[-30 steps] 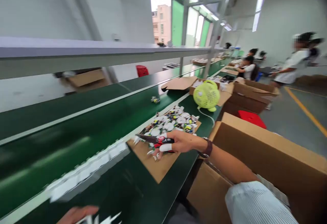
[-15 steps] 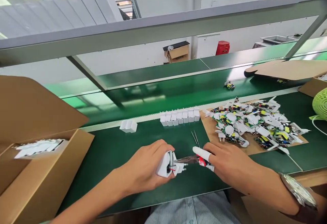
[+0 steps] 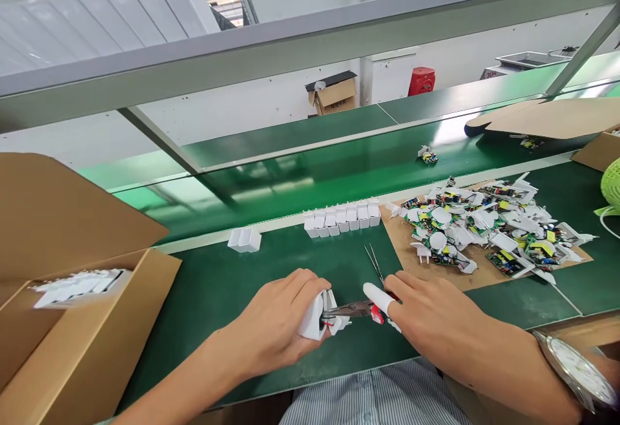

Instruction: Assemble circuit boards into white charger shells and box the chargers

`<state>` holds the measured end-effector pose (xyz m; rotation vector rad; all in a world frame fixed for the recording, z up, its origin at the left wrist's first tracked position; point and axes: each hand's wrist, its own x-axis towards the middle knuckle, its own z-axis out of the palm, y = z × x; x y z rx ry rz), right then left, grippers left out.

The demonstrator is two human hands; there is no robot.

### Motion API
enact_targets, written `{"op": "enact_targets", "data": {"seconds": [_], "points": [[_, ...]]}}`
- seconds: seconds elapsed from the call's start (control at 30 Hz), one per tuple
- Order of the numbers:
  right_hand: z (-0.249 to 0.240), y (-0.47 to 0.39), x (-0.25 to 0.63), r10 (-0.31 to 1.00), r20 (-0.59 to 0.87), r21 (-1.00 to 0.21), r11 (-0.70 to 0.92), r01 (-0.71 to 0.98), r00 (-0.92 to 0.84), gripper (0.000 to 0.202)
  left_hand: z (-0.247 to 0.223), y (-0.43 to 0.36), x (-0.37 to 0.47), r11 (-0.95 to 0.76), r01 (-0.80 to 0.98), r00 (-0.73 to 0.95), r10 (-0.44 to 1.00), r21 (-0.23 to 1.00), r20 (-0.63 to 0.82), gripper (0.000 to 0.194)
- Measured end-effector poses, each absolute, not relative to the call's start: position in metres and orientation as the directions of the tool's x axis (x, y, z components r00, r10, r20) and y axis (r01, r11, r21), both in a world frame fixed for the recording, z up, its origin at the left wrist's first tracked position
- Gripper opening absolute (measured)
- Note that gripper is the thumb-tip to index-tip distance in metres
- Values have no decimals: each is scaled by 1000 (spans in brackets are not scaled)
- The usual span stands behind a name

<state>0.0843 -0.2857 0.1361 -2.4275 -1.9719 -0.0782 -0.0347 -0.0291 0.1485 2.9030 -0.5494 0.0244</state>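
Observation:
Near the front of the green table, my left hand (image 3: 285,315) is closed around a white plastic housing (image 3: 312,321) whose open side faces right. A pair of long-nosed pliers (image 3: 356,309) with red on the handle is gripped in my right hand (image 3: 426,315), which wears white covers on some fingertips. The jaws reach into the housing's opening, beside a short red wire; their very tips are partly hidden. Metal tweezers (image 3: 373,262) lie just beyond my right hand, with one end hidden by it.
White housings (image 3: 343,219) stand in a row behind my hands, a smaller group (image 3: 244,239) to their left. Circuit boards and white parts (image 3: 455,234) cover brown cardboard (image 3: 402,244) at right. An open carton (image 3: 145,309) stands left. A metal rail (image 3: 290,37) crosses above.
The pliers have moved left, their jaws now further into the housing in my left hand. My right hand has shifted slightly left with them. The camera view has tilted a little.

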Motion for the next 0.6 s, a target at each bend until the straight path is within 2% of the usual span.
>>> {"op": "enact_targets", "data": {"seconds": [0.1, 0.23, 0.4, 0.5, 0.6], "points": [[136, -288, 82, 973, 66, 26, -225, 974, 223, 8, 148, -31, -35, -909, -382, 924, -376, 165, 66, 41], [134, -287, 79, 972, 86, 40, -221, 974, 217, 15, 147, -36, -34, -905, -406, 914, -400, 129, 72, 39], [126, -286, 74, 977, 132, 116, -185, 976, 169, 15, 147, -46, -33, -906, -422, 904, -421, 6, 69, 32], [127, -291, 72, 986, 60, 124, -162, 979, 156, 13, 151, -51, -33, -891, -439, 886, -450, -114, 110, 27], [145, -298, 68, 988, -12, 47, -150, 988, 151, 14, 158, -55, -40, -867, -458, 859, -489, -199, 151, 33]]}}
